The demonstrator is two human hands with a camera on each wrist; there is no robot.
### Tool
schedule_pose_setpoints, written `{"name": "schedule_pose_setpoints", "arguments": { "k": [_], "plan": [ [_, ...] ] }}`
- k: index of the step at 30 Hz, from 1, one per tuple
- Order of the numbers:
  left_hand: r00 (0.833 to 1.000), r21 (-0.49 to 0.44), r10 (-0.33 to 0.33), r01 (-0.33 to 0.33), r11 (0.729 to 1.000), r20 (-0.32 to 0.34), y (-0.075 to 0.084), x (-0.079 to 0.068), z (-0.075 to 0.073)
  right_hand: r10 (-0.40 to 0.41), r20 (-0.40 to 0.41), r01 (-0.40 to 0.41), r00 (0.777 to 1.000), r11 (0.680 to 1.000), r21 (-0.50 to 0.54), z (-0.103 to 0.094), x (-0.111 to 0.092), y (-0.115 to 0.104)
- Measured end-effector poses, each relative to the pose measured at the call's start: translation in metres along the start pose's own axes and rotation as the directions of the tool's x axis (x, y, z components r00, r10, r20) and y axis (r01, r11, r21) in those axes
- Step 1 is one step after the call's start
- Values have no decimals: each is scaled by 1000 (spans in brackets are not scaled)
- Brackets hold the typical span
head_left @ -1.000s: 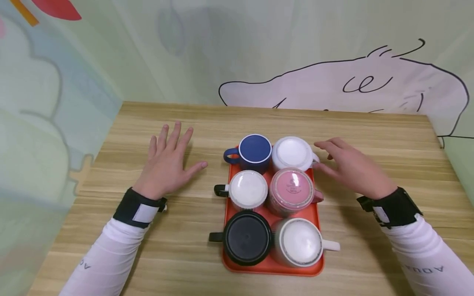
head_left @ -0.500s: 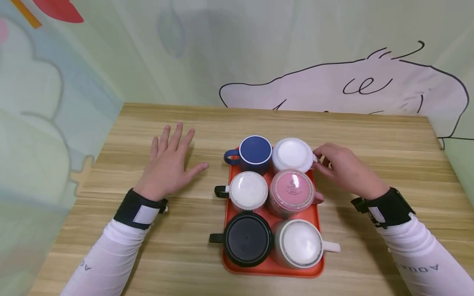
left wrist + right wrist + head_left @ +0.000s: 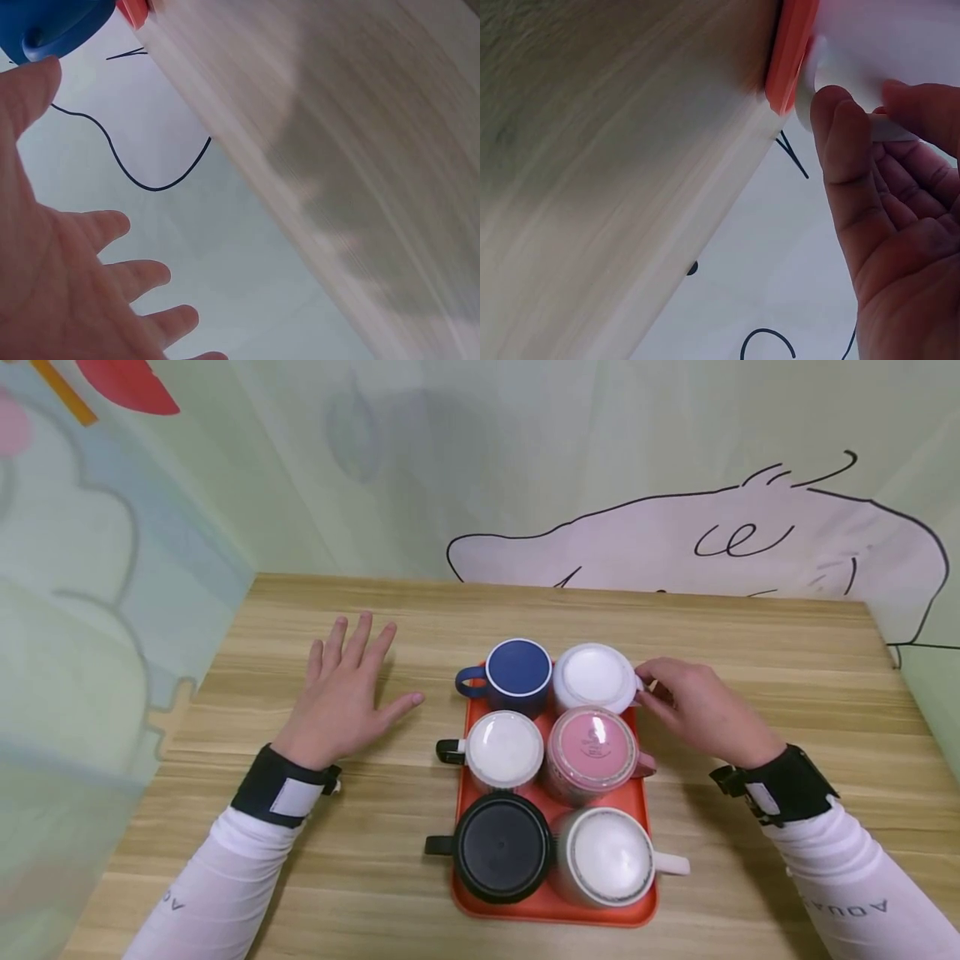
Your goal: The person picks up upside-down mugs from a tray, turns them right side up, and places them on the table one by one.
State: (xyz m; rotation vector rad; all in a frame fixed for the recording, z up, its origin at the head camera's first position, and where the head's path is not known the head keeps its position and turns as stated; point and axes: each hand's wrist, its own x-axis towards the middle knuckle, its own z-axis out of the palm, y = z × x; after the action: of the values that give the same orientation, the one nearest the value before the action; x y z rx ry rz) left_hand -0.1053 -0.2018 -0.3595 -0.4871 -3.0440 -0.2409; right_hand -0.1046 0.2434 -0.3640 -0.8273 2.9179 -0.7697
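Observation:
My right hand (image 3: 711, 710) pinches the handle of a white mug (image 3: 594, 675) at the far right corner of a red-orange tray (image 3: 555, 912). In the right wrist view, thumb and fingers meet around that white handle (image 3: 891, 129). To its left stands a blue mug (image 3: 517, 670), its handle pointing left. My left hand (image 3: 339, 703) is spread with straight fingers over the table, left of the tray and apart from it. The left wrist view has the blue mug (image 3: 56, 28) beyond the thumb.
Bottom-up on the tray are a pink mug (image 3: 595, 750), a white mug with a black handle (image 3: 502, 747), a black mug (image 3: 501, 847) and a cream mug (image 3: 611, 856). Handles jut over both tray sides. A printed curtain (image 3: 300, 468) hangs behind the wooden table (image 3: 225, 693).
My right hand has closed its thumb and fingers onto the far white mug's handle. The left hand stays spread, and the mugs keep their places on the tray.

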Motion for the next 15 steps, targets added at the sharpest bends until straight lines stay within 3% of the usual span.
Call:
{"name": "schedule_pose_setpoints", "arguments": {
  "k": [8, 15],
  "plan": [
    [1000, 1, 3, -3, 1000, -6, -1, 0, 0, -36, -54, 35, 998, 999, -18, -6, -2, 0],
    [1000, 7, 11, -11, 1000, -17, 1, 2, -1, -11, -105, 7, 994, 999, -35, -20, -3, -2]
  ]
}}
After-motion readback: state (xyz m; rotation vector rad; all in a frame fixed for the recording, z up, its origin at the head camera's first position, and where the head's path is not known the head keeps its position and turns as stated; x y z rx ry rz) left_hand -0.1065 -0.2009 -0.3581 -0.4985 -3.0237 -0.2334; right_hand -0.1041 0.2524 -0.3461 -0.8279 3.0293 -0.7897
